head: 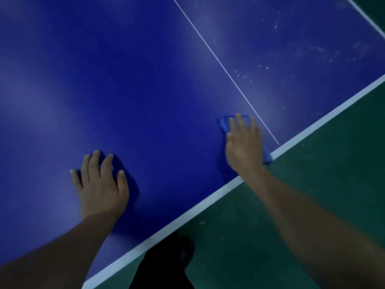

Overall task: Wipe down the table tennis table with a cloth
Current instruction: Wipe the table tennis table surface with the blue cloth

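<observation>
Green floor (312,184) under and beside blue table tennis table (145,80); white edge band (208,200) running diag, thin centre line (218,61) crossing top toward near edge. Left hand (100,184) flat on surface, fingers spread and straight, holding nothing, prob bracing body wt. Right hand (243,142) pressed flat over blue cloth (225,124), fingers extended, palm pinning it rather than clutching; cloth sits just left of centre line, one corner poking past table edge by the wrist. Dust specks and pale smears (312,53) showing on far side of centre line, toward upper rt; near-left half looks cleaner, tho glare makes it hard to judge. Judged mid-wipe, a good part of the top left to do. To do well: keep palm flat w/ even pressure, overlap passes, carry strokes across centre line into speckled zone, run along edge band w/o letting cloth slip off, refold if loaded. Dark trouser leg and shoe (166,263) at bottom.
</observation>
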`<action>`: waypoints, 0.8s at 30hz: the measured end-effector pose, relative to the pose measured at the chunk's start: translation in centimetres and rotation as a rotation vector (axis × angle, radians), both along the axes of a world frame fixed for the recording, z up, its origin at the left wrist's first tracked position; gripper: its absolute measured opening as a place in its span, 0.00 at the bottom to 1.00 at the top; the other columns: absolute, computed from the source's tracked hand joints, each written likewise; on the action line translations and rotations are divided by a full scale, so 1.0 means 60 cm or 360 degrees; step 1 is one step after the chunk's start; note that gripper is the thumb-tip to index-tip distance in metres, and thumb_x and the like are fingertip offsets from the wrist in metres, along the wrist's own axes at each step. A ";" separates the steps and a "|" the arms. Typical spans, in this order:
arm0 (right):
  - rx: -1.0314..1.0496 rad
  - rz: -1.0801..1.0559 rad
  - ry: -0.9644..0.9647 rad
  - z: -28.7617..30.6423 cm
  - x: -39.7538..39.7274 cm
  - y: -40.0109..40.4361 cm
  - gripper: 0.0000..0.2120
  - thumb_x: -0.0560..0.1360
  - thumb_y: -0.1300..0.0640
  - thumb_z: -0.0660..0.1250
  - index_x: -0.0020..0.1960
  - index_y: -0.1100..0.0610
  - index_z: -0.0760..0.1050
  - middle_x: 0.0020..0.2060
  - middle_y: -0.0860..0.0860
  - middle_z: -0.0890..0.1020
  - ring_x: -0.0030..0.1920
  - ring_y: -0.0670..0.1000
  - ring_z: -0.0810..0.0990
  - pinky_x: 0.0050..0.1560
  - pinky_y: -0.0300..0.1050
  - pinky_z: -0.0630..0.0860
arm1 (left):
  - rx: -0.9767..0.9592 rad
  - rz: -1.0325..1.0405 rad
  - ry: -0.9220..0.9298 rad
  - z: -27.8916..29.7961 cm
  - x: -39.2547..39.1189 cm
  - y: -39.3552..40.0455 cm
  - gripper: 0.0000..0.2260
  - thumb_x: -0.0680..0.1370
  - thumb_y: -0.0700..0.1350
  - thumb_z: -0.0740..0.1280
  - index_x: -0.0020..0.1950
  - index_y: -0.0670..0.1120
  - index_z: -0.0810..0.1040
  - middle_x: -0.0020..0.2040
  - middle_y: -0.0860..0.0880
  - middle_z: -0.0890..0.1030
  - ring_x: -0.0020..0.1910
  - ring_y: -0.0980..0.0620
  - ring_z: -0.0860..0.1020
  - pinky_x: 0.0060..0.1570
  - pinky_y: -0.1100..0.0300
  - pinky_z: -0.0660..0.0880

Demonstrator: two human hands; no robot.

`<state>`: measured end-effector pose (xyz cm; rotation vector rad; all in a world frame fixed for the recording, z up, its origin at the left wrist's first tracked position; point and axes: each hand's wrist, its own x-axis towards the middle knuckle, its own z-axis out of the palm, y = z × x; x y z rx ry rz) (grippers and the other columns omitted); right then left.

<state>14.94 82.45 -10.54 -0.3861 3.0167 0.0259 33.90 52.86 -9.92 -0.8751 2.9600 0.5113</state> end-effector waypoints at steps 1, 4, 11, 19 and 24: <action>-0.0007 -0.0201 0.0030 0.002 -0.026 0.034 0.24 0.83 0.53 0.49 0.78 0.56 0.58 0.78 0.55 0.60 0.78 0.63 0.55 0.76 0.63 0.54 | 0.0007 -0.0010 0.0067 0.003 -0.010 0.003 0.25 0.77 0.51 0.54 0.71 0.41 0.70 0.75 0.41 0.65 0.78 0.42 0.55 0.76 0.39 0.43; -0.0144 -0.0605 -0.0010 0.011 -0.047 0.067 0.25 0.84 0.52 0.49 0.79 0.56 0.56 0.79 0.54 0.58 0.78 0.62 0.51 0.78 0.62 0.48 | 0.0035 -0.0166 0.0245 0.011 -0.074 0.027 0.22 0.76 0.48 0.56 0.67 0.40 0.74 0.71 0.40 0.70 0.74 0.39 0.63 0.75 0.37 0.48; -0.0217 0.0103 0.0052 0.001 -0.059 -0.183 0.28 0.81 0.49 0.45 0.78 0.56 0.62 0.78 0.50 0.62 0.79 0.60 0.53 0.77 0.62 0.47 | -0.0052 -0.0390 0.0026 -0.011 -0.222 0.076 0.28 0.80 0.53 0.50 0.78 0.44 0.62 0.80 0.42 0.58 0.80 0.44 0.51 0.76 0.37 0.43; -0.0310 0.0529 0.0087 -0.015 -0.306 -0.353 0.21 0.83 0.51 0.53 0.74 0.51 0.68 0.77 0.49 0.65 0.78 0.61 0.56 0.76 0.63 0.51 | -0.0155 -0.0438 0.0009 -0.031 -0.233 0.073 0.26 0.79 0.53 0.52 0.75 0.44 0.68 0.77 0.40 0.64 0.78 0.40 0.58 0.74 0.35 0.50; -0.0272 -0.0093 0.0089 -0.008 -0.365 -0.248 0.23 0.84 0.50 0.49 0.77 0.53 0.62 0.79 0.51 0.60 0.79 0.62 0.52 0.76 0.61 0.50 | -0.0091 -0.0453 -0.0018 -0.028 -0.234 0.072 0.27 0.79 0.53 0.53 0.75 0.43 0.69 0.77 0.40 0.64 0.78 0.40 0.58 0.72 0.32 0.52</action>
